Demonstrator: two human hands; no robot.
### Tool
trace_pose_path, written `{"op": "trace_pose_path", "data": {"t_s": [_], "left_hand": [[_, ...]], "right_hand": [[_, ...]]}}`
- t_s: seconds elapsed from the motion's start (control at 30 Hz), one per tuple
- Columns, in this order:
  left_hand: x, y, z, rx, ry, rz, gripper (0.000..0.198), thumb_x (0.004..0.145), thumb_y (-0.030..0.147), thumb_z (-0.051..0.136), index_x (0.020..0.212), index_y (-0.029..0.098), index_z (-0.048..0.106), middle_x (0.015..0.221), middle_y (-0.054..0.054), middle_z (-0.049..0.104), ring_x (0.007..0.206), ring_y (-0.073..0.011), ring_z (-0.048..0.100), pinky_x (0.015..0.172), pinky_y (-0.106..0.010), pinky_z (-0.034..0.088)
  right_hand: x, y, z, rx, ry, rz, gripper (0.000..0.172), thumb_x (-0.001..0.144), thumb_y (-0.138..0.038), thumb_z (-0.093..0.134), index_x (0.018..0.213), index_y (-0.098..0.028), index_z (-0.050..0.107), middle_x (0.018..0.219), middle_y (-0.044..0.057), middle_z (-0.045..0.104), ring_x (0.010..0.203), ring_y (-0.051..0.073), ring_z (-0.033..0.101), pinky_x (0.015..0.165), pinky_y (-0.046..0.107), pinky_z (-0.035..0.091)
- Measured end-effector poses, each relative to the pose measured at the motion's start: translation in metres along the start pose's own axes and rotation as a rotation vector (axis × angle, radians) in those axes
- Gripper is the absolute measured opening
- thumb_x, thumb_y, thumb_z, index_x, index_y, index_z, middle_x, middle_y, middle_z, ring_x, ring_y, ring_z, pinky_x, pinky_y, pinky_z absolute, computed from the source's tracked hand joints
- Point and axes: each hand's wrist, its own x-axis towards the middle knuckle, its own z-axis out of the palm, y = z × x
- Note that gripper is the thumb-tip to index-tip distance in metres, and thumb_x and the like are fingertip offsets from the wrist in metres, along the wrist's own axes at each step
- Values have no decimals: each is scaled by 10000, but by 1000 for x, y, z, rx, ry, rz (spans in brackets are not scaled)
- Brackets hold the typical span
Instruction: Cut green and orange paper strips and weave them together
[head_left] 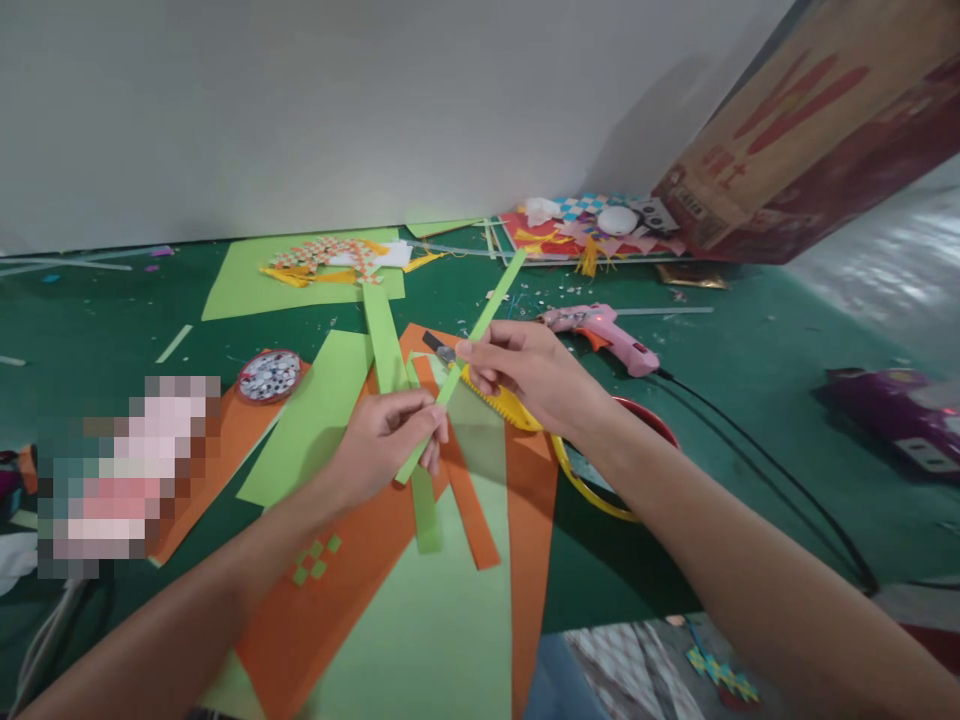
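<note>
forearms (712, 545), green strip (496, 300), left fingers (417, 428) pinching low, right fingers (489, 356) mid-length

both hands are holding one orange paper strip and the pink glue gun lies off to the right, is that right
Orange is wrong: the head view shows the left hand and right hand holding one light green paper strip. The pink glue gun does lie off to the right.

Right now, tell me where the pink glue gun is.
The pink glue gun lies right of centre in the head view, on the green table, just to the right of the right hand.
</note>
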Motion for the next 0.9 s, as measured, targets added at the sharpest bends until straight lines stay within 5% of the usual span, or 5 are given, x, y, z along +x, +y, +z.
{"op": "trace_pose_path", "data": {"t_s": [0.2,0.53,0.9], "left_hand": [[0,-1,-1,29,12,17,277,894,275,433,667,173,554,484,30,546,473,-108,544,508,-226,401],[1,2,0,29,-4,28,282,859,191,423,594,168,518,472,40,511,447,-89,529,493,-213,384],[-1,1,-1,43,13,-10,285,897,301,439,662,175,541,480,39,559,457,-97,506,488,-223,360]], "right_hand": [[-5,4,8,-121,-162,65,332,687,-396,747,560,-170,539,470,-48,489,471,72,438,476,228,328],[1,1,-1,40,-11,8,385,671,-357,769,508,-177,470,467,-58,458,456,61,429,465,220,329],[-3,5,5,-77,-188,45,317,691,-354,749,555,-166,532,473,-54,486,468,63,431,486,223,335]]}}
